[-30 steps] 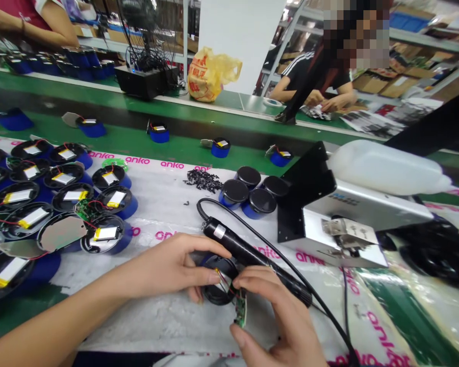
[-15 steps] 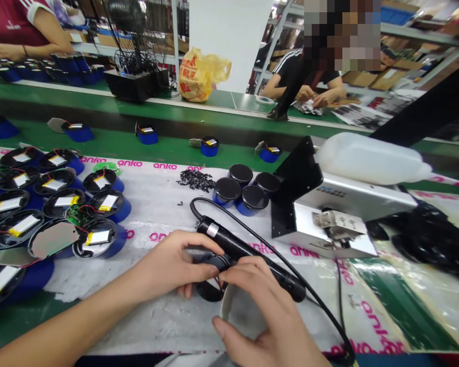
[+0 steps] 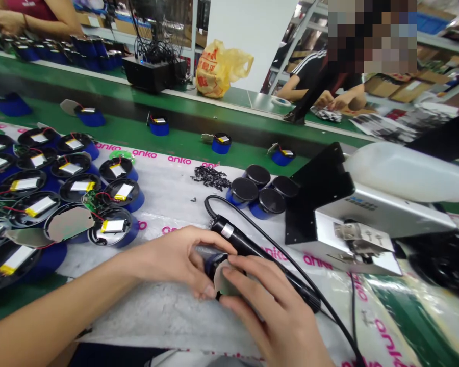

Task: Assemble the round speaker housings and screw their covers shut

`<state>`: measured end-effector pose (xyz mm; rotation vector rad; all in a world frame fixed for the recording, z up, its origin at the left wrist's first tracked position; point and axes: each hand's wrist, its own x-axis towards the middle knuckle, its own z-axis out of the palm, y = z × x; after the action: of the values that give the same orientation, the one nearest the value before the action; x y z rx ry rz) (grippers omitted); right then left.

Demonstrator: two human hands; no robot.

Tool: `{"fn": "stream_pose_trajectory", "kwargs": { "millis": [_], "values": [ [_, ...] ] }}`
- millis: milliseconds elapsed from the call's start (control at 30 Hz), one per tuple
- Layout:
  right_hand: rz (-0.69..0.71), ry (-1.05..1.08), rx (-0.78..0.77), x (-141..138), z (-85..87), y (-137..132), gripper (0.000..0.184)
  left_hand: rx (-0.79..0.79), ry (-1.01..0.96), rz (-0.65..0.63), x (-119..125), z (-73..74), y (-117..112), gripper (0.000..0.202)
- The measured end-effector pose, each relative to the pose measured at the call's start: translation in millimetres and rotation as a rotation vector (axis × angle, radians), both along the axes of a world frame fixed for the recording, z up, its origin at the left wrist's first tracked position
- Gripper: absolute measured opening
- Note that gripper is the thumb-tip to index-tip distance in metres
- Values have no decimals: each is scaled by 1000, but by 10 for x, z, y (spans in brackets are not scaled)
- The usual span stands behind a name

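My left hand (image 3: 178,255) is wrapped round a small dark blue and black round housing (image 3: 209,258), gripping it from the left. In my right hand (image 3: 277,303), a pale grey round circuit board (image 3: 224,279) is pinched between thumb and fingers, tilted at the housing's opening. My fingers cover much of both parts, so I cannot tell whether the board sits inside the rim. Just behind my hands lies a black electric screwdriver (image 3: 263,257) with a cable. Several closed blue housings with black lids (image 3: 272,202) stand beyond it, beside a pile of small black screws (image 3: 210,177).
Many open blue housings with white batteries (image 3: 115,226) crowd the left. A silver screw feeder (image 3: 371,219) with a black plate and a white plastic bottle (image 3: 409,173) stand right. More housings sit along the green conveyor (image 3: 126,127). Two co-workers are across it.
The board has been brought against the housing and turned, and the housing has tilted up in my left hand. My right fingers have closed in. The view has shifted left.
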<state>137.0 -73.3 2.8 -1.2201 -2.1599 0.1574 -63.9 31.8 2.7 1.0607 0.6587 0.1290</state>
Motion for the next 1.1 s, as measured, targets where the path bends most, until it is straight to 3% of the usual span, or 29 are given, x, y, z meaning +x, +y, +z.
{"fn": "stream_pose_trajectory", "kwargs": {
  "millis": [100,233,333,467,667,800,1000,1100],
  "values": [
    [29,-1,8,18,-34,15,23,-23,-40,-28,-61,-38,39,73],
    [-5,19,9,-16,-68,18,21,-81,-69,4,-30,-52,27,62],
    [-13,-73,-11,-30,17,14,20,-90,-101,33,-7,-36,31,44],
    [-31,-195,-112,-26,163,-4,28,-77,-87,49,-13,-35,19,44],
    [-116,-16,-178,-78,153,-13,25,46,31,70,-8,18,-71,41],
    [-142,-5,-229,-82,157,9,27,43,55,64,6,34,-96,46],
    [-138,-37,-235,-146,141,7,29,56,97,196,47,-41,-161,44],
    [-121,-42,-237,-183,187,-30,25,73,150,197,48,-65,-173,50]
  ]
}}
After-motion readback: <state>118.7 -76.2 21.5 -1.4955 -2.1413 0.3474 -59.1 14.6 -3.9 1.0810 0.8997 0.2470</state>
